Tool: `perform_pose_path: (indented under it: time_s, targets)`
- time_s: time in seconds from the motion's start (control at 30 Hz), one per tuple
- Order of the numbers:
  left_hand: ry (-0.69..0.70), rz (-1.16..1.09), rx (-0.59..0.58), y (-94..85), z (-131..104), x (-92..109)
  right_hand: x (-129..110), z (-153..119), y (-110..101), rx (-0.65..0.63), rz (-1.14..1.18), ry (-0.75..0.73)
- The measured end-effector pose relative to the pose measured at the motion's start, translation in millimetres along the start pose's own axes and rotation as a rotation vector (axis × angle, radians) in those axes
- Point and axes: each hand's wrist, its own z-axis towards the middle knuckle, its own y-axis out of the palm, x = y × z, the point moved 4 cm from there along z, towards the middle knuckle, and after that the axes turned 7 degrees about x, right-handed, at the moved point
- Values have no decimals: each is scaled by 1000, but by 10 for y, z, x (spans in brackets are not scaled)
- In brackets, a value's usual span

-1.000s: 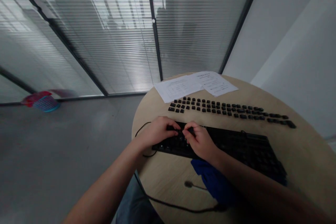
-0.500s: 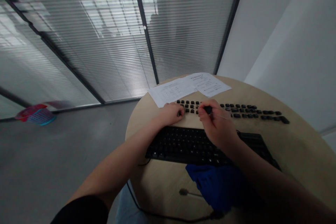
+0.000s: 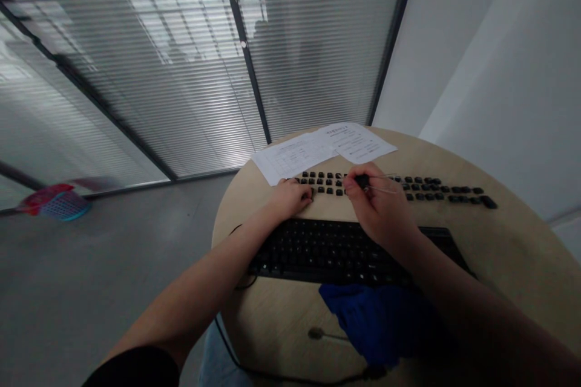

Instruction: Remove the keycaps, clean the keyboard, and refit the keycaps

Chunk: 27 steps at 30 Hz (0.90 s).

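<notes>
My left hand [image 3: 290, 196] rests on the table beyond the keyboard, its fingers curled down around a small black keycap [image 3: 305, 196] at the left end of the loose rows. In my right hand [image 3: 376, 199] is a wire keycap puller [image 3: 362, 181]; its black handle shows between thumb and fingers, and thin wire loops stick out to the right. Loose black keycaps [image 3: 329, 182] lie in rows under and around both hands. Nearer to me, the black keyboard [image 3: 318, 248] lies partly under my right forearm.
Printed paper sheets [image 3: 295, 157] lie at the table's far edge. On the near side are a crumpled blue cloth [image 3: 372, 320], a small brush [image 3: 315, 333] and a black cable [image 3: 263, 370]. A basket [image 3: 66, 204] stands on the floor at left, by the glass partition.
The view has shifted slightly. My left fingers have settled lower over the keycap, and my right hand has turned a little, showing more of the puller's wire.
</notes>
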Motion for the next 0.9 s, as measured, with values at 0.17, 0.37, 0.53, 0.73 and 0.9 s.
perform_pose_path:
  time_s: [0.17,0.37,0.53,0.73,0.9]
  targets:
    - [41,-41,26,-42,-18,-30,-7,-5,5,-17,1,14]
    - [-119,-200,209,-482,-193,-179,9,10,-30,-17,39,74]
    - [-190,-391,121,-785,-554,-72,40,-11,7,-106,248,241]
    - [-1,-436,-126,-620,-964,230,82,-580,574,-539,491,462]
    - [-7,-403,-142,-455,-1124,272,148,-921,845,-589,441,463]
